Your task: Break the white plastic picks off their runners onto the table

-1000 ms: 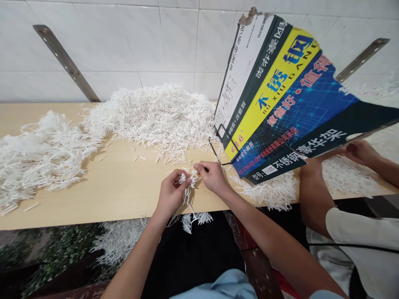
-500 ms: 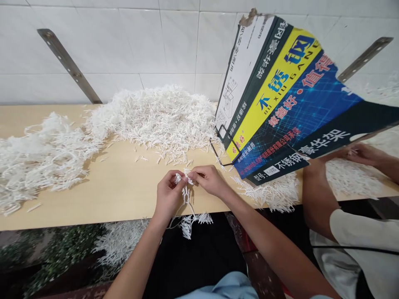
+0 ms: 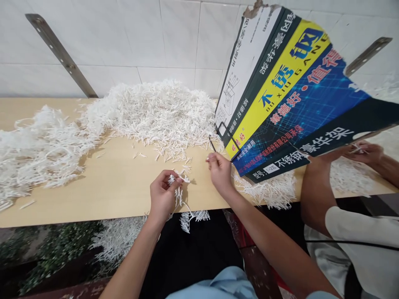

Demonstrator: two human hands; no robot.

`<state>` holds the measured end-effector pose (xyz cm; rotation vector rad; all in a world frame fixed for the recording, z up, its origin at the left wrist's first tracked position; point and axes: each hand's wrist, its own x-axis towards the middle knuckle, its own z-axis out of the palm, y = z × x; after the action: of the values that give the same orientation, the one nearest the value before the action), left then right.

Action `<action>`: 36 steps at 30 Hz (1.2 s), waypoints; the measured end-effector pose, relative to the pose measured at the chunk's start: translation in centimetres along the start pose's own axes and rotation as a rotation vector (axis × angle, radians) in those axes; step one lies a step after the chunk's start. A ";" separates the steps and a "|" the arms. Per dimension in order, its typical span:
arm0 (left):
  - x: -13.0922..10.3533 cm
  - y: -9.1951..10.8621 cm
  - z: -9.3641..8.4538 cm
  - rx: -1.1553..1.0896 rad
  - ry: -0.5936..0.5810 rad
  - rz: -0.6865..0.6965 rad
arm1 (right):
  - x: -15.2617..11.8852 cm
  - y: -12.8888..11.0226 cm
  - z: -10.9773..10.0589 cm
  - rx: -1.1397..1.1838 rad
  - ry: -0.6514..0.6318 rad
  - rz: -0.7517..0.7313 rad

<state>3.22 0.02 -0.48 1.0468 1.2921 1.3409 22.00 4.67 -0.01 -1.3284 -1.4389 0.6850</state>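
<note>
My left hand is closed in a pinch on a white branching plastic sprig, just above the table near its front edge. The sprig's lower branches hang past the edge over my lap. To the right, my right hand is apart from the sprig, its thumb and fingertips pressed together; whatever they hold, if anything, is too small to make out. Behind both hands spreads a large heap of white sprigs, with short loose bits scattered in front of it.
A printed cardboard sheet stands upright at the right, black wire at its base. Beyond it, a co-worker's hands handle white pieces. Metal brackets flank the wooden tabletop. Green foliage lies below, with more white sprigs.
My right hand has drawn away from the sprig, up and to the right. My left hand keeps the sprig and has shifted slightly left in view.
</note>
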 end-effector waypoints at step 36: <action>0.5 0.5 0.5 -0.094 -0.107 -0.005 | -0.7 -1.4 0.6 -0.021 -0.414 -0.166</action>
<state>3.62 0.59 0.00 1.0353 1.1410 1.3111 20.86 3.78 0.85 -1.1058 -1.8672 0.8696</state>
